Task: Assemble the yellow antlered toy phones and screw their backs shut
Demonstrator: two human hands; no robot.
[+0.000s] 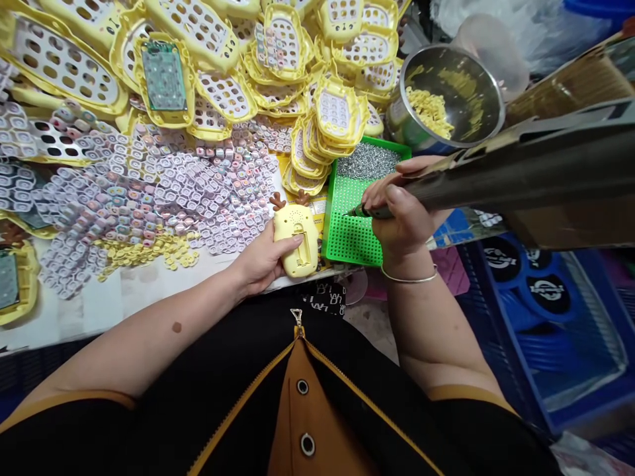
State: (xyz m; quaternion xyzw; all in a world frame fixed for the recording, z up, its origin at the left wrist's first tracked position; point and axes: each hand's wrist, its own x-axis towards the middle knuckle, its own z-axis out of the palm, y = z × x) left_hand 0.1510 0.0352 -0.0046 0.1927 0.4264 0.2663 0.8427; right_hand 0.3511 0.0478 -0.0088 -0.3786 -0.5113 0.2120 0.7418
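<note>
My left hand point(265, 258) grips a yellow toy phone point(296, 228) with brown antlers, its back facing up and an open battery slot showing. The thumb lies across that slot. In my right hand point(409, 215) is a dark electric screwdriver point(374, 211), its thin bit pointing left over a green perforated tray point(347, 238). Small silver screws point(370, 160) are heaped at the tray's far end. The bit appears apart from the phone; whether a screw sits on its tip is too small to tell.
Yellow phone shells point(218, 92) pile up at the back, one holding a green circuit board point(163, 76). Button sheets point(198, 188) and small yellow pieces point(149, 254) cover the left. A metal bowl point(476, 92) stands back right, near a cardboard box point(560, 86). Blue crates point(520, 370) sit lower right.
</note>
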